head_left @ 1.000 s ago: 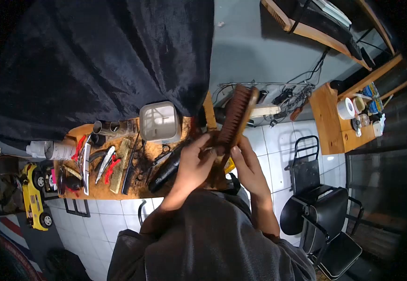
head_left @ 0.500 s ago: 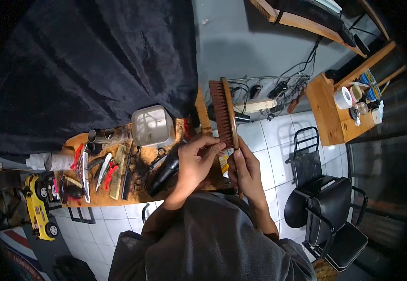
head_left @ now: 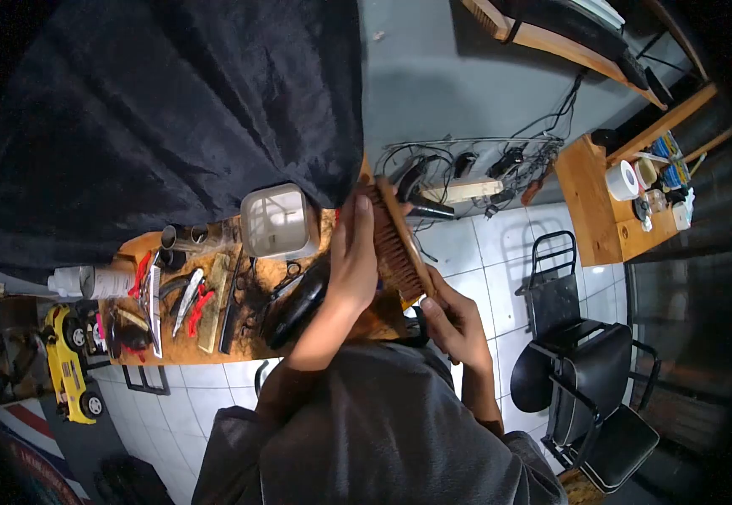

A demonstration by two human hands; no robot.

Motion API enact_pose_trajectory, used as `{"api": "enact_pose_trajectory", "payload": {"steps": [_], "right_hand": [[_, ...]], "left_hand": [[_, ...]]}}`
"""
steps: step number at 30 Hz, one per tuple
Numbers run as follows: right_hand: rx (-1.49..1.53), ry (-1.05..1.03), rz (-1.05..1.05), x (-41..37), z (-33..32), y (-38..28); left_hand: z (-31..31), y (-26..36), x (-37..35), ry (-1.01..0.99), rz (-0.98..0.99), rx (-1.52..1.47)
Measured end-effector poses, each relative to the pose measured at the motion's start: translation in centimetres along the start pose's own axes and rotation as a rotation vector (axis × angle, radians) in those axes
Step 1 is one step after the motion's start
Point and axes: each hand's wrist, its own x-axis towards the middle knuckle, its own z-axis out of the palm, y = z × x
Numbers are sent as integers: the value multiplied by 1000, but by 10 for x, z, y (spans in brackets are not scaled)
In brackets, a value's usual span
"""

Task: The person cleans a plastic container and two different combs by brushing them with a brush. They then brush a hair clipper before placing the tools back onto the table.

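Observation:
A long wooden brush (head_left: 401, 231) with brown bristles is held at a slant before me. My right hand (head_left: 460, 321) is closed around its lower handle, thumb along the wood. Fingers stretched upward, my left hand (head_left: 352, 263) lies against the far upper part of the bristles, and its fingertips are partly hidden by the brush. Left of that hand, a black cylindrical object (head_left: 297, 306) rests on the wooden table (head_left: 143, 352). Nearby are scissors (head_left: 288, 278), a black comb (head_left: 231, 316) and a clear plastic container (head_left: 276, 220).
Straight razors (head_left: 187, 300) with red pieces lie further left, beside bottles (head_left: 111, 283). A dark curtain (head_left: 172, 109) hangs behind the table. Clippers and cords hang on a wire rack (head_left: 467, 143). A black chair (head_left: 595, 379) stands at right; a yellow toy car (head_left: 69, 362) is at far left.
The brush has tilted and come lower, its top moving left. My left hand has gone from pinching at the lower bristles to lying stretched along the upper bristles. My right hand moved slightly down and right.

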Motion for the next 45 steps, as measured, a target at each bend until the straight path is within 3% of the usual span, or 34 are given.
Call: {"api": "enact_pose_trajectory", "payload": {"steps": [1, 3, 5, 8, 9, 12, 14, 18, 19, 22, 24, 26, 28, 31, 35, 38, 43, 45], "right_hand": [[-97, 10, -12, 0, 2, 1], [-218, 93, -101, 0, 6, 4], [-242, 220, -61, -1, 11, -6], [-216, 377, 17, 5, 5, -7], [-208, 417, 47, 7, 2, -10], [-309, 530, -99, 15, -8, 4], [-248, 515, -94, 15, -13, 7], [-30, 349, 113, 6, -12, -6], [18, 352, 99, 5, -8, -2], [13, 346, -40, 10, -2, 19], [5, 306, -4, 10, -1, 23], [-41, 286, -10, 12, 1, 25], [-73, 294, -54, 14, 2, 26], [-64, 334, -62, 15, 1, 28], [-56, 384, -82, 16, -2, 31], [-58, 369, -89, 15, -5, 36], [-33, 285, 42, 16, 0, 48], [8, 282, -23, 19, 7, 59]], "left_hand": [[2, 0, 2, 16, 23, -84], [0, -11, -2, -7, 67, 63], [-7, -35, -11, 0, 87, 477], [-2, -49, -30, -150, 144, 584], [1, -44, -33, -184, 63, 490], [-11, -40, -40, -381, -42, 655], [-12, -37, -48, -425, -88, 754], [-23, -27, -50, -305, 201, 980], [-19, -5, -49, -302, 123, 1086], [-31, 8, -47, -175, 278, 1197], [-43, 8, -43, -179, 435, 1251], [-38, 3, -35, -105, 596, 1228], [-39, 8, -37, -120, 569, 1271], [-42, 15, -44, -147, 201, 1308], [-33, 9, -37, -84, 545, 1127], [-37, 12, -44, -170, 481, 1231], [-51, 8, -55, -138, 346, 1102], [-56, 10, -58, -101, 344, 1047]]}}
